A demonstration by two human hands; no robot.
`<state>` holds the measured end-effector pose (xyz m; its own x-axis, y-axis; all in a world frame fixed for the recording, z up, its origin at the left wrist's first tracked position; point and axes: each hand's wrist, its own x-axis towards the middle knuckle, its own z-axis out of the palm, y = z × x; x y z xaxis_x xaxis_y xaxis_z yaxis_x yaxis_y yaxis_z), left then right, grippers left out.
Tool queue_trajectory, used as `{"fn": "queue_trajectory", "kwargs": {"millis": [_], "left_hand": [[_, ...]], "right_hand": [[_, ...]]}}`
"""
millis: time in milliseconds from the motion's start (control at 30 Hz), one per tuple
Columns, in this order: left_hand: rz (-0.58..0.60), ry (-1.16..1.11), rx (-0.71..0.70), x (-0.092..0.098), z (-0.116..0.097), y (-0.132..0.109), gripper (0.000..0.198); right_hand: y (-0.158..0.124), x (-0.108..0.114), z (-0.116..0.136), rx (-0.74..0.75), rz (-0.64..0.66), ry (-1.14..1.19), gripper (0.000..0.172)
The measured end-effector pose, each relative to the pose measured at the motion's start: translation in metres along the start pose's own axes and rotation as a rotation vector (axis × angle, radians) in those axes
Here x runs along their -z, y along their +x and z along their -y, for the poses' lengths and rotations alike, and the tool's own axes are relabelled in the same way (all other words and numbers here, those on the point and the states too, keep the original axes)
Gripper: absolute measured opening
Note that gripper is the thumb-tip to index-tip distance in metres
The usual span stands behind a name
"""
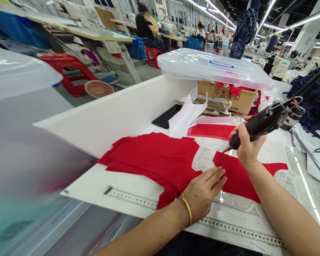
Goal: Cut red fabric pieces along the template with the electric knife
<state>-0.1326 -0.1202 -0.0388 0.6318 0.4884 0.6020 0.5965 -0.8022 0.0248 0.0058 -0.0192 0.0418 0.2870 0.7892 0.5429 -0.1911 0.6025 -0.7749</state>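
My left hand (204, 190), a gold bangle on its wrist, lies flat with fingers stretched out at the left edge of a cut red fabric piece (241, 176). In my right hand (249, 144) is a black corded hand tool (258, 124) with a narrow pointed tip. The tip points down at the upper left corner of that fabric; whether it touches is too small to tell. Left of my hands spreads a pile of red fabric pieces (152, 153). Under the single piece is a clear patterned sheet (285, 185).
A measuring tape (237, 229) runs along the table's front edge. Behind are white pattern pieces (188, 113), a black phone-like slab (166, 116), another red strip (213, 131) and a cardboard box (242, 101) under a clear plastic lid (216, 67). Dark blue fabric (312, 96) heaps at the right.
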Motion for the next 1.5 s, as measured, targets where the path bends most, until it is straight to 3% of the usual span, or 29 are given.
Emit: {"fn": "queue_trajectory", "kwargs": {"millis": [300, 567, 867, 1100, 1267, 1500], "left_hand": [[-0.054, -0.025, 0.056, -0.019, -0.003, -0.008, 0.048], [0.02, -0.03, 0.035, -0.003, -0.003, -0.003, 0.046], [-0.015, -0.059, 0.002, 0.0, -0.006, 0.0, 0.045], [0.005, -0.05, 0.001, -0.003, -0.007, -0.002, 0.042], [-0.045, -0.046, -0.019, -0.002, -0.008, 0.001, 0.038], [-0.081, -0.058, 0.02, 0.007, -0.009, 0.006, 0.028]], "right_hand": [[-0.003, -0.011, -0.007, -0.027, 0.026, 0.01, 0.03], [-0.004, -0.014, -0.012, -0.051, -0.005, -0.017, 0.032], [-0.025, -0.006, 0.014, 0.0, 0.14, 0.054, 0.024], [-0.028, -0.011, 0.007, -0.018, 0.109, 0.045, 0.024], [-0.03, -0.013, 0.008, -0.042, 0.075, 0.057, 0.022], [-0.037, 0.003, 0.028, -0.012, 0.179, 0.055, 0.024]]}}
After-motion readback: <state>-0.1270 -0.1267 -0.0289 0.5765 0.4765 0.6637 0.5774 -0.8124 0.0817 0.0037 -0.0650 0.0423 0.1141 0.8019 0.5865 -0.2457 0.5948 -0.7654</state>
